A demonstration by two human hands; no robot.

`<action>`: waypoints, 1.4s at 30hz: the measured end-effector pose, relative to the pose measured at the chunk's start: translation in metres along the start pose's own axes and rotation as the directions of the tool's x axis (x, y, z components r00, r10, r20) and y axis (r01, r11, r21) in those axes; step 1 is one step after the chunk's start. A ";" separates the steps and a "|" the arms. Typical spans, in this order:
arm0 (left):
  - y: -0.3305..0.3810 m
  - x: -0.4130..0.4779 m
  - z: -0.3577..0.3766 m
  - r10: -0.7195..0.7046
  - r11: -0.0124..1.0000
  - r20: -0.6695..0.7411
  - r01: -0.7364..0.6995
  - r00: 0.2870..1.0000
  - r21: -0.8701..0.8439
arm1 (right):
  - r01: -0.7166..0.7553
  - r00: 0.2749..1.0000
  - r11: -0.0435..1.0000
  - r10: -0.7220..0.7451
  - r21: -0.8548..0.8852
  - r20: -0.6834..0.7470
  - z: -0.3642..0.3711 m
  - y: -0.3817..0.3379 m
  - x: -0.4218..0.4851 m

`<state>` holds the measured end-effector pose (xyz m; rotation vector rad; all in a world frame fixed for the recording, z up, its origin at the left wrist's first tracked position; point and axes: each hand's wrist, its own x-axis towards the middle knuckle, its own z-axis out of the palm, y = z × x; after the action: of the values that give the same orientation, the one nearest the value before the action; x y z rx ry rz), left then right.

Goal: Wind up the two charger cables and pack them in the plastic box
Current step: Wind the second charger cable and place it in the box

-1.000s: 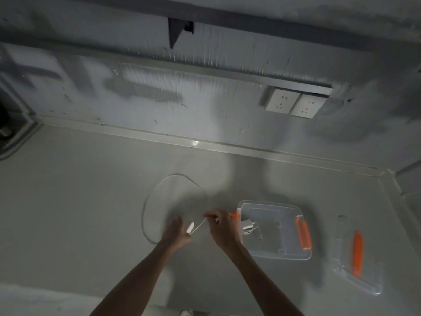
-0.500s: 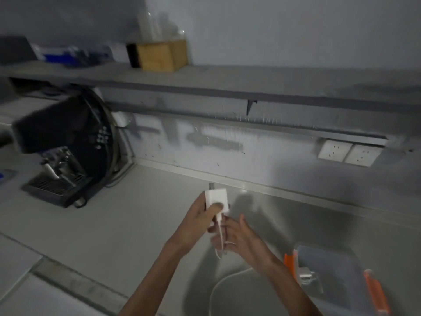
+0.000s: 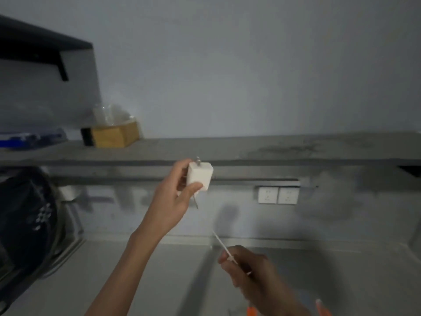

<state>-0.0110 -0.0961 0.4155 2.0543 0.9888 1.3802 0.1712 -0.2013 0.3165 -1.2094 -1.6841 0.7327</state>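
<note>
While the white charger plug (image 3: 200,177) was up above the counter (image 3: 159,281), thumb and fingers of the left hand (image 3: 173,201) curled round it, the right hand (image 3: 248,270) pinched its taut cable (image 3: 222,244) lower down; hard pulling might strain the joint.

**Charger raised, cable stretched between hands**

White cube charger plug (image 3: 200,177): prongs up, slightly tilted, gripped in the left hand (image 3: 173,201), clear of any surface. Its thin white cable (image 3: 222,244) runs taut diagonally down from the plug's underside into the pinching right hand (image 3: 248,270). Plastic box (image 3: 251,312): only two orange handles show, at the view's bottom edge.
</note>
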 end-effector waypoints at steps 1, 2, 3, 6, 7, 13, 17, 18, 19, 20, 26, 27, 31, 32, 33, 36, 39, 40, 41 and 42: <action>0.007 0.003 0.007 0.030 0.993 0.056 -0.036 0.998 0.114 | 0.110 0.990 0.984 -0.122 -0.142 -0.076 -0.018 -0.013 -0.001; 0.018 0.005 0.018 0.063 0.982 0.100 -0.080 0.993 0.173 | 0.212 0.957 0.940 -0.255 -0.266 -0.138 -0.041 -0.028 -0.001; 0.028 0.004 0.031 0.085 0.977 0.130 -0.108 0.988 0.186 | 0.268 0.918 0.892 -0.352 -0.364 -0.185 -0.063 -0.042 0.000; 0.068 -0.005 0.070 0.120 0.985 0.179 -0.140 0.977 0.102 | 0.284 0.800 0.809 -0.496 -0.515 -0.338 -0.129 -0.074 0.008; 0.080 -0.008 0.082 0.135 0.985 0.183 -0.151 0.974 0.079 | 0.291 0.756 0.789 -0.536 -0.541 -0.375 -0.148 -0.083 0.010; 0.154 -0.019 0.148 0.152 0.975 0.193 -0.115 0.969 -0.190 | 0.308 0.786 0.898 -0.426 -0.313 -0.449 -0.245 -0.109 -0.003; 0.193 -0.026 0.181 0.157 0.915 0.285 -0.031 0.946 -0.403 | 0.211 0.921 0.975 -0.221 -0.066 -0.321 -0.283 -0.104 -0.026; 0.199 -0.028 0.187 0.150 0.893 0.286 -0.005 0.946 -0.450 | 0.171 0.939 0.985 -0.170 -0.023 -0.300 -0.287 -0.097 -0.030; 0.206 -0.031 0.193 0.136 0.875 0.270 0.012 0.953 -0.483 | 0.132 0.949 0.991 -0.122 0.013 -0.290 -0.289 -0.091 -0.036; 0.211 -0.034 0.199 0.119 0.863 0.248 0.023 0.962 -0.504 | 0.102 0.954 0.993 -0.081 0.056 -0.288 -0.287 -0.084 -0.040; 0.223 -0.041 0.224 -0.123 0.732 0.217 0.236 0.968 -0.639 | 0.064 0.930 0.941 0.065 0.332 -0.362 -0.249 -0.036 -0.076; 0.223 -0.039 0.226 -0.165 0.699 0.220 0.272 0.961 -0.662 | 0.071 0.927 0.947 0.053 0.313 -0.371 -0.242 -0.027 -0.083; 0.216 -0.027 0.227 -0.272 0.529 0.303 0.405 0.913 -0.746 | -0.013 0.946 0.982 0.072 0.187 -0.316 -0.219 -0.004 -0.107; 0.214 -0.024 0.228 -0.306 0.473 0.332 0.445 0.892 -0.760 | -0.059 0.958 0.987 0.098 0.150 -0.269 -0.214 -0.002 -0.113; 0.211 -0.021 0.228 -0.347 0.430 0.345 0.475 0.872 -0.768 | -0.110 0.968 0.987 0.133 0.118 -0.212 -0.209 -0.002 -0.119; 0.195 -0.015 0.228 -0.421 0.536 0.227 0.443 0.878 -0.719 | -0.163 0.985 0.984 0.159 -0.066 -0.069 -0.202 -0.006 -0.134; 0.180 -0.020 0.221 -0.428 0.736 0.087 0.402 0.900 -0.545 | -0.019 0.997 0.910 -0.016 -0.414 -0.082 -0.216 -0.031 -0.136; 0.176 -0.024 0.219 -0.406 0.768 0.093 0.395 0.909 -0.504 | 0.054 0.986 0.857 -0.127 -0.512 -0.109 -0.225 -0.044 -0.133; 0.174 -0.029 0.217 -0.377 0.801 0.116 0.387 0.919 -0.458 | 0.104 0.966 0.797 -0.224 -0.595 -0.131 -0.234 -0.059 -0.130; 0.173 -0.035 0.215 -0.344 0.835 0.144 0.373 0.928 -0.405 | 0.134 0.942 0.730 -0.305 -0.670 -0.143 -0.244 -0.072 -0.125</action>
<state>0.2317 -0.2302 0.4369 1.4899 0.8916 1.1914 0.3780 -0.3534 0.4371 -1.4509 -1.8887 -0.1994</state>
